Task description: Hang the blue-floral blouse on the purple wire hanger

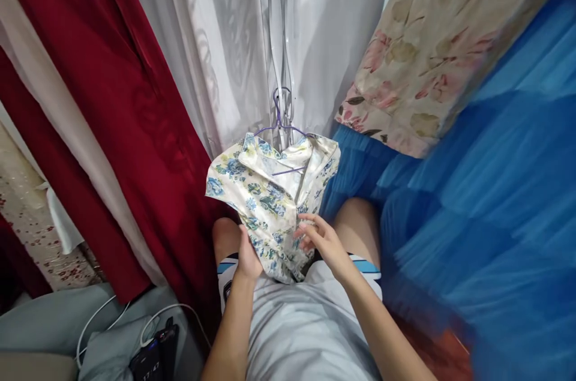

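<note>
A white blouse [270,207] with blue flowers and green-yellow leaves hangs in front of me on a purple wire hanger [278,114]. Its collar lies spread at the top, and the front is parted near the neck. My left hand [249,256] grips the blouse's lower left side, thumb in front, with the other fingers hidden behind the cloth. At the front opening, my right hand [326,244] has its fingers apart and slightly bent, the tips at or just over the fabric edge. Whether they touch a button, I cannot tell.
White curtains [234,27] and white ribbons [282,27] hang behind the hanger. Red cloth [112,81] falls on the left; a pink-flowered cloth [405,63] and blue tulle [477,207] are on the right. At lower left, a phone [146,362] lies by a white cable [168,308].
</note>
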